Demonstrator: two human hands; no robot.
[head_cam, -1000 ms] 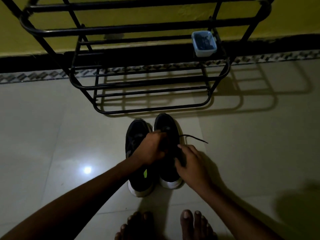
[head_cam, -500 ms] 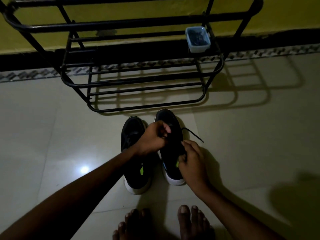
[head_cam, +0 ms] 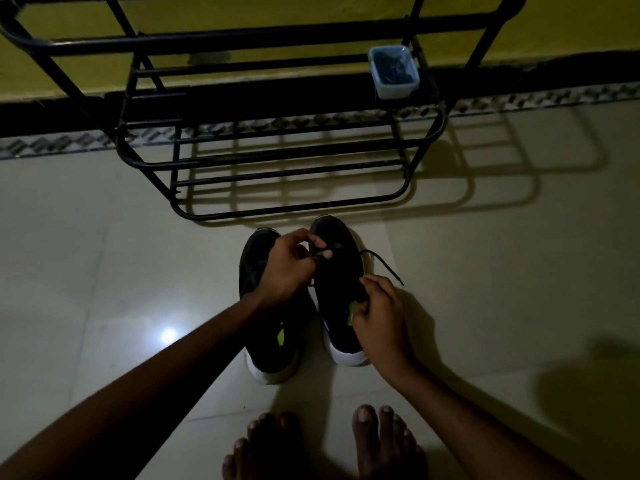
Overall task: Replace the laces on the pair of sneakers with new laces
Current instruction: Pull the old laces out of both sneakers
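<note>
Head: left hand pinches lace; right hand grips sneaker.

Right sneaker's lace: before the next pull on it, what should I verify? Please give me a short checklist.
1. Left hand pinches the lace above the right sneaker: ok.
2. Right hand grips that sneaker's upper, steadying it: ok.
3. Lace tip sticks out to the right, free of knots: ok.
4. Remaining eyelets loosened: cannot tell, too dark.
5. Plastic container on the shoe rack holds the new laces: cannot tell.
</note>
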